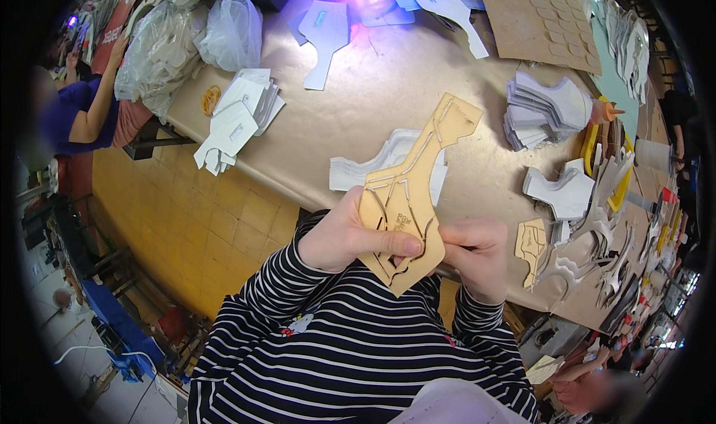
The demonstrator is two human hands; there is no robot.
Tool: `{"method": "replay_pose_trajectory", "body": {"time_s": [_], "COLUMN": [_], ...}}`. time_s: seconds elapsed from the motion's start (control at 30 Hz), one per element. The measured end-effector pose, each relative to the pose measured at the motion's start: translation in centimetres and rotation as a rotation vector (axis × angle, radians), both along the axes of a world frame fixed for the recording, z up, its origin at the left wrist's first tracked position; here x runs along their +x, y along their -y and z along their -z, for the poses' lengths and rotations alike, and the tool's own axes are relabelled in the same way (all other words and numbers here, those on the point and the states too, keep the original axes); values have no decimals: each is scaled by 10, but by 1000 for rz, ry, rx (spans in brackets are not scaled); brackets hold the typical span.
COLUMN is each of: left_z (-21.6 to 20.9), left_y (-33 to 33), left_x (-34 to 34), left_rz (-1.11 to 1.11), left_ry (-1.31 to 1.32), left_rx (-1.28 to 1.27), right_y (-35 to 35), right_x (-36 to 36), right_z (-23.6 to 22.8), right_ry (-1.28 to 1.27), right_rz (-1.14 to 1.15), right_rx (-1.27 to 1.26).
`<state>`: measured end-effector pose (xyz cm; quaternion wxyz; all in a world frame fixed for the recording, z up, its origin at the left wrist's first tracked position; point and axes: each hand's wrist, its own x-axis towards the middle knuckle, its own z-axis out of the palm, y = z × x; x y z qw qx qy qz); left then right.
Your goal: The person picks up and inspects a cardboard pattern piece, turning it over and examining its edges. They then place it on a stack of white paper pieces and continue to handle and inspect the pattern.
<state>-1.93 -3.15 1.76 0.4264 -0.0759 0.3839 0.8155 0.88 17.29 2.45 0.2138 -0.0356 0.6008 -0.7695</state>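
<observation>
A flat tan pattern template (406,193) with long slots cut through it is held up in front of me, tilted, its narrow end pointing away to the right. My left hand (335,234) is closed on its left edge, thumb across the front face. At its lower right edge, my right hand (477,256) is closed in a pinch, the fingertips partly hidden behind the template. Just beyond it, white cut pieces (354,172) lie on the table, partly covered by the template.
The table (291,148) bears a stack of white pieces (242,114) at left and grey-white stacks (548,107) at right. A smaller tan template (530,249) lies right. Plastic bags (231,32) stand far left, a perforated brown board (541,17) far right. Another person (82,114) is at left.
</observation>
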Motion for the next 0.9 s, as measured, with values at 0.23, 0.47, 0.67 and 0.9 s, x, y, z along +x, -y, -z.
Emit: {"method": "replay_pose_trajectory", "body": {"time_s": [0.23,0.47,0.67,0.9], "left_z": [-1,-1,2,1], "left_y": [-1,-5,-7,-7], "left_x": [-2,1,3,5], "left_rz": [3,-43,-51,-75], "left_ry": [35,-4,40,118], "left_rx": [15,-20,16,98], "right_y": [4,18,26,25], "right_x": [3,16,18,10], "right_z": [0,7,12,10], "right_ry": [27,-35,-210,-378], "right_rz": [92,310,415,401], "right_rx": [14,124,352,400]}}
